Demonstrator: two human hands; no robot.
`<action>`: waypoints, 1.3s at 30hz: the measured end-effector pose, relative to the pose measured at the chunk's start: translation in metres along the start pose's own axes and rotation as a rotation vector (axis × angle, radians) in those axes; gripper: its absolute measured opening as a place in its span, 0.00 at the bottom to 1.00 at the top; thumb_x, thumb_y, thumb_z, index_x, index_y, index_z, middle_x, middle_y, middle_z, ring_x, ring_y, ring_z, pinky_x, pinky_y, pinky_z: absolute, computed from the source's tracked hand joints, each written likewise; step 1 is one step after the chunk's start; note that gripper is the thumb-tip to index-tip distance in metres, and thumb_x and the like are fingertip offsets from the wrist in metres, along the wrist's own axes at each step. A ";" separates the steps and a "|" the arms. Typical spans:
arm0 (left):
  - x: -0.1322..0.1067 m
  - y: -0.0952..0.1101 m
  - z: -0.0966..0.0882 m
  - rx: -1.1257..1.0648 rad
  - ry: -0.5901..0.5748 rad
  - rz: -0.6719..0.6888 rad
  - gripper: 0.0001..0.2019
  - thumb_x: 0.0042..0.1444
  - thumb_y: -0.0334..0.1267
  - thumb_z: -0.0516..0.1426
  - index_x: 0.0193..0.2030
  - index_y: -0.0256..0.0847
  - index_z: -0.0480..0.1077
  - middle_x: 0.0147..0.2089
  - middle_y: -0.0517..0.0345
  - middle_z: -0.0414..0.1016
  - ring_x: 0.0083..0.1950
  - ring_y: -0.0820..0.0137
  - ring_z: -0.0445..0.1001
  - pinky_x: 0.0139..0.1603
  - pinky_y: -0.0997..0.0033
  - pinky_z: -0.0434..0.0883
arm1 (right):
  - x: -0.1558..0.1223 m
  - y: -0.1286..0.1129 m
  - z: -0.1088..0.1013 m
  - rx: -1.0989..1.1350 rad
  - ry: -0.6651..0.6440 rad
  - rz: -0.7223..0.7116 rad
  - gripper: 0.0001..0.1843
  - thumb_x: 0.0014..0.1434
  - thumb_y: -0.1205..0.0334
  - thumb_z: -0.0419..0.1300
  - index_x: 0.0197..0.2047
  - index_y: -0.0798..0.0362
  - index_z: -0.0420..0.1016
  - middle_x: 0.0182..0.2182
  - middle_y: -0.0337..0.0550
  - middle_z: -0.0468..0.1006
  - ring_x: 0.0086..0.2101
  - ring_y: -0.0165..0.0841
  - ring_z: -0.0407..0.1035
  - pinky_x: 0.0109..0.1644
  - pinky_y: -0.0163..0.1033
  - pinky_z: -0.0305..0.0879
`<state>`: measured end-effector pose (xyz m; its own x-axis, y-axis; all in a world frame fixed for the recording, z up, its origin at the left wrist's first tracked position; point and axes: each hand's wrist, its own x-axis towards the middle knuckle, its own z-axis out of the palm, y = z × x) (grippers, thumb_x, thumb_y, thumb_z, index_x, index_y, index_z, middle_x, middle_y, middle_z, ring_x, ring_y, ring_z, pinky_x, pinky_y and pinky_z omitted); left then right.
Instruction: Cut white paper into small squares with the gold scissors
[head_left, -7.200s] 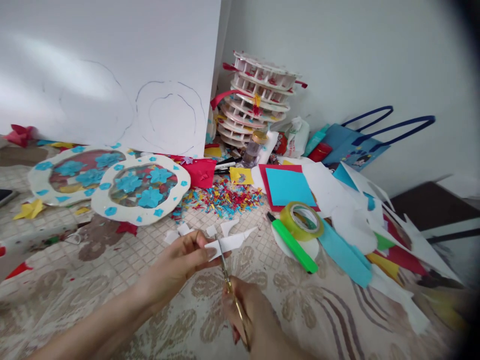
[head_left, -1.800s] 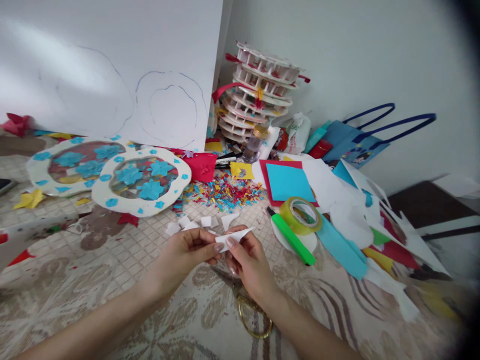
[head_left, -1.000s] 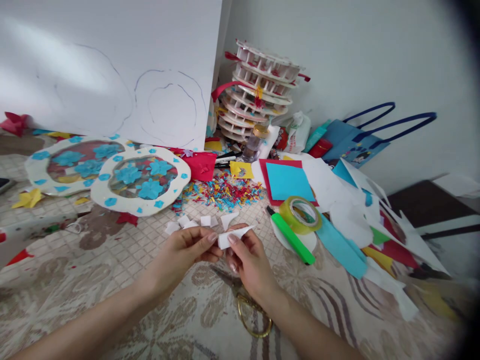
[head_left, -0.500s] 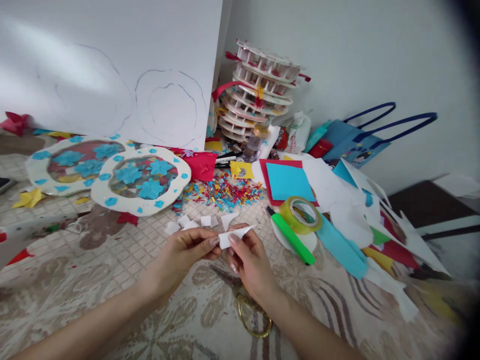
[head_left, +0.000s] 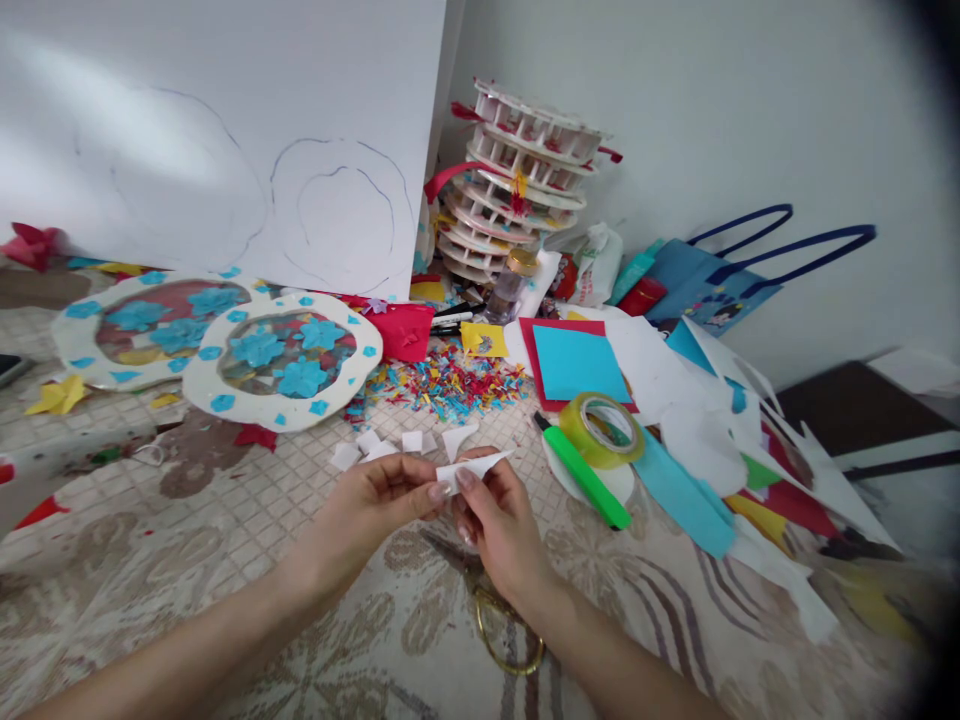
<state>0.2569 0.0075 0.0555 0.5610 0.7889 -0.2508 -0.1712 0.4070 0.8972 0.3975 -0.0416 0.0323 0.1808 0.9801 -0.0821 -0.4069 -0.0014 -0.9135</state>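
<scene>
My left hand [head_left: 375, 505] and my right hand [head_left: 499, 520] meet over the patterned cloth, both pinching a small white paper strip [head_left: 480, 464] between thumb and fingertips. The strip's pointed end sticks out to the right. Gold-handled scissors [head_left: 502, 625] lie on the cloth under my right wrist, partly hidden by it. Several small white paper scraps [head_left: 409, 440] lie just beyond my fingers.
Two white flower-shaped frames with blue paper flowers [head_left: 281, 365] lie at the left. Coloured confetti [head_left: 450, 380], a tape roll [head_left: 604, 428], a green marker [head_left: 589, 480], coloured paper sheets [head_left: 577, 362], a stacked white craft tower [head_left: 517, 190] and a blue bag [head_left: 712, 285] crowd the back and right.
The scissors, held in my right hand seven seconds ago, now lie on the cloth. Both hands hold the white strip; my left fingertips have shifted slightly along it in the last second.
</scene>
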 end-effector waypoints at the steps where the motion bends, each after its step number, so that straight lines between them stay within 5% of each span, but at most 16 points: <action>1: 0.000 0.000 0.001 0.004 0.005 0.002 0.05 0.47 0.36 0.65 0.32 0.40 0.75 0.29 0.61 0.77 0.32 0.74 0.72 0.35 0.77 0.67 | -0.001 0.001 0.000 -0.007 -0.003 0.003 0.08 0.58 0.58 0.60 0.37 0.51 0.65 0.19 0.28 0.64 0.15 0.19 0.55 0.16 0.25 0.50; 6: 0.000 -0.001 0.001 0.029 0.091 0.014 0.06 0.44 0.34 0.66 0.28 0.39 0.74 0.26 0.63 0.74 0.28 0.76 0.68 0.30 0.78 0.64 | -0.001 0.003 0.000 -0.070 -0.038 0.017 0.09 0.60 0.56 0.58 0.39 0.51 0.65 0.17 0.27 0.62 0.15 0.21 0.55 0.16 0.26 0.50; 10: 0.002 -0.002 -0.003 0.027 0.109 0.023 0.06 0.45 0.36 0.65 0.28 0.39 0.73 0.24 0.64 0.73 0.27 0.76 0.67 0.30 0.78 0.63 | -0.006 -0.015 -0.010 -0.207 -0.065 0.011 0.13 0.65 0.51 0.47 0.38 0.50 0.62 0.20 0.30 0.62 0.17 0.24 0.56 0.18 0.29 0.51; 13: 0.004 -0.002 -0.006 0.019 0.124 0.010 0.06 0.45 0.37 0.65 0.29 0.39 0.73 0.23 0.64 0.72 0.26 0.76 0.67 0.29 0.78 0.63 | -0.023 -0.039 -0.022 -0.703 -0.221 0.052 0.11 0.63 0.56 0.51 0.31 0.51 0.62 0.20 0.32 0.62 0.21 0.26 0.58 0.24 0.32 0.54; 16: 0.004 0.000 -0.005 0.008 0.149 -0.015 0.07 0.44 0.38 0.66 0.28 0.39 0.73 0.23 0.64 0.71 0.26 0.76 0.66 0.29 0.77 0.63 | -0.047 -0.053 -0.032 -1.297 -0.362 0.029 0.10 0.49 0.69 0.60 0.35 0.52 0.65 0.31 0.38 0.69 0.31 0.32 0.63 0.33 0.35 0.57; 21: 0.002 0.004 -0.001 0.029 0.172 -0.024 0.08 0.42 0.39 0.66 0.27 0.39 0.73 0.23 0.64 0.70 0.26 0.75 0.65 0.28 0.76 0.63 | -0.068 -0.041 -0.038 -1.630 -0.349 0.024 0.17 0.44 0.76 0.54 0.38 0.53 0.64 0.37 0.45 0.70 0.38 0.39 0.65 0.39 0.41 0.60; 25: 0.000 0.009 -0.002 0.065 0.151 0.026 0.07 0.44 0.39 0.66 0.27 0.40 0.74 0.25 0.63 0.70 0.26 0.74 0.65 0.29 0.75 0.63 | -0.072 -0.033 -0.048 -1.546 -0.282 0.026 0.20 0.41 0.78 0.53 0.38 0.52 0.64 0.34 0.43 0.71 0.35 0.37 0.66 0.38 0.39 0.60; 31: -0.001 0.012 -0.002 0.024 0.157 0.038 0.08 0.43 0.40 0.67 0.26 0.40 0.74 0.24 0.64 0.70 0.27 0.74 0.65 0.31 0.76 0.63 | -0.087 -0.033 -0.063 -0.999 -0.087 0.245 0.13 0.43 0.75 0.56 0.34 0.51 0.64 0.26 0.36 0.68 0.26 0.29 0.62 0.29 0.32 0.56; 35: -0.003 0.010 0.002 -0.046 0.104 -0.016 0.08 0.45 0.39 0.66 0.28 0.40 0.74 0.27 0.63 0.72 0.30 0.74 0.67 0.34 0.77 0.64 | -0.089 -0.029 -0.049 -0.565 -0.103 0.348 0.08 0.50 0.65 0.58 0.32 0.51 0.60 0.23 0.32 0.61 0.23 0.26 0.56 0.26 0.32 0.52; 39: -0.005 0.011 0.005 -0.146 0.109 -0.075 0.08 0.43 0.39 0.67 0.28 0.41 0.74 0.29 0.63 0.73 0.33 0.73 0.70 0.40 0.75 0.66 | -0.084 -0.016 -0.031 -0.493 -0.104 0.271 0.15 0.50 0.53 0.61 0.32 0.50 0.59 0.23 0.32 0.58 0.23 0.26 0.53 0.25 0.31 0.51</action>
<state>0.2558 0.0055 0.0681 0.4874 0.7955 -0.3601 -0.2523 0.5231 0.8141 0.4169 -0.1298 0.0411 0.0288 0.9461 -0.3225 0.0441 -0.3235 -0.9452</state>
